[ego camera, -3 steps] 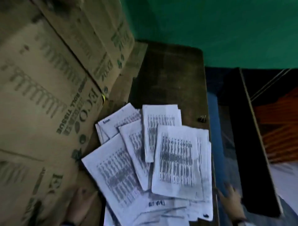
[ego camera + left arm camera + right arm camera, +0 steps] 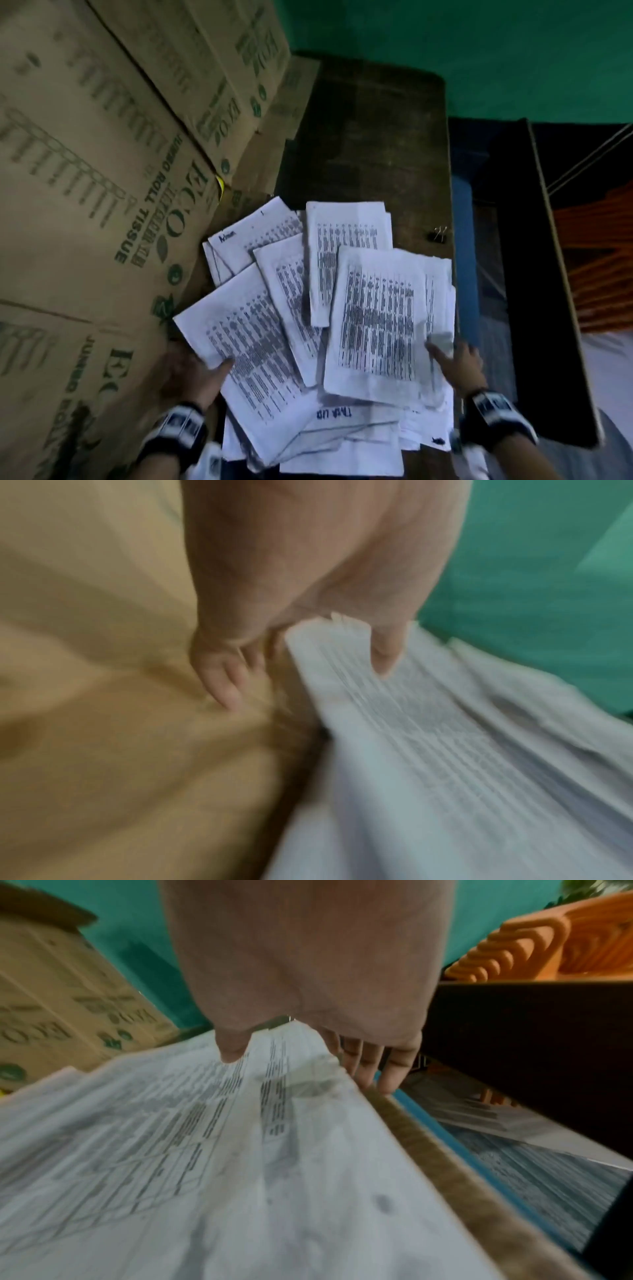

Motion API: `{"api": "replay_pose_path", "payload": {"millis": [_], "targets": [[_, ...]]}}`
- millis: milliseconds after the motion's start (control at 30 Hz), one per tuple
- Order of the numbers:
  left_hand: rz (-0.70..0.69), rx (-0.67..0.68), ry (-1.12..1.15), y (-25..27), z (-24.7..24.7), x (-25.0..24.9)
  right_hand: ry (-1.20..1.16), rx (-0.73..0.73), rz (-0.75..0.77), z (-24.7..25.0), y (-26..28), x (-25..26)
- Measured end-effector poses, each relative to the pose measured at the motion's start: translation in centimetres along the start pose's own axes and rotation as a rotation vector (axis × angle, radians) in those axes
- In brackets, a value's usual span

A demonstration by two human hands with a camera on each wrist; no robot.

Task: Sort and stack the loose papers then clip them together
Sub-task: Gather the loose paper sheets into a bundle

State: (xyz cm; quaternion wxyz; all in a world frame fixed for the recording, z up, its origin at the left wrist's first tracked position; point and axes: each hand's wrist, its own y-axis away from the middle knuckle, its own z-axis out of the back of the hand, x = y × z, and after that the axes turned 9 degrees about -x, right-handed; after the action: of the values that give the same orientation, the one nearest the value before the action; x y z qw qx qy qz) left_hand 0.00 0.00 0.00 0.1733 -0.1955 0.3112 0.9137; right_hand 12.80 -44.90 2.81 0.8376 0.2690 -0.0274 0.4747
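Papers [image 2: 342, 308]: loose, overlapping on counter [image 2: 370, 137].
Left hand [image 2: 195, 370]: grasping a sheet's edge.
Right hand [image 2: 459, 363]: pinching a sheet's edge.
Binder clip [image 2: 438, 234]: lying apart.

On the counter [image 2: 376, 137] lie at least eight loose printed papers [image 2: 376, 315], overlapping so the exact count cannot be told, one black binder clip [image 2: 438, 235] near its right edge, and at least three cardboard boxes [image 2: 102, 171] along its left edge, with two hands.
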Motion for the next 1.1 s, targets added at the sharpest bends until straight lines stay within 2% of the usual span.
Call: {"api": "replay_pose_path", "payload": {"millis": [33,100,167,267,400,500,567,667,767,833,900,1000,1100], "targets": [[0.073,0.002,0.01,-0.7,-0.7,-0.3,0.019,0.022,-0.015,-0.3,-0.8,1.9],[0.088,0.033,0.052,-1.9,-3.3,-1.0,0.041,0.016,-0.021,-1.0,-1.5,4.3],[0.154,0.06,0.04,1.3,-2.3,-5.1,-0.014,0.008,-0.055,-1.8,-1.9,5.9],[0.201,0.055,0.057,3.9,-2.4,-7.8,-0.155,0.061,-0.078,-2.0,-1.7,8.0],[0.252,-0.069,0.255,2.6,-2.6,-6.8,-0.24,0.101,-0.119,-0.1,-2.3,8.2],[0.275,-0.05,0.242,2.4,-2.3,-7.0,-0.243,0.121,-0.093,0.2,-2.6,8.8],[0.28,0.034,0.274,2.7,-2.7,-8.1,-0.233,0.187,-0.119,-0.4,-2.2,10.0],[0.37,0.175,0.404,2.0,-2.8,-9.2,-0.265,0.287,-0.106,0.1,-2.0,11.4],[0.378,0.381,0.426,1.5,-1.4,-9.4,-0.376,0.375,-0.168,1.9,-2.1,10.6],[0.305,0.354,0.386,1.4,-1.5,-9.1,-0.384,0.369,-0.172,2.2,-2.4,9.6],[0.225,0.248,0.377,2.3,-2.1,-9.2,-0.349,0.327,-0.111,1.8,-2.0,9.8],[0.137,0.137,0.353,3.9,-3.6,-9.9,-0.324,0.237,-0.021,0.2,-1.5,10.1],[0.097,-0.01,0.286,4.5,-4.1,-10.5,-0.298,0.117,-0.01,-0.4,-1.0,10.4]]}}
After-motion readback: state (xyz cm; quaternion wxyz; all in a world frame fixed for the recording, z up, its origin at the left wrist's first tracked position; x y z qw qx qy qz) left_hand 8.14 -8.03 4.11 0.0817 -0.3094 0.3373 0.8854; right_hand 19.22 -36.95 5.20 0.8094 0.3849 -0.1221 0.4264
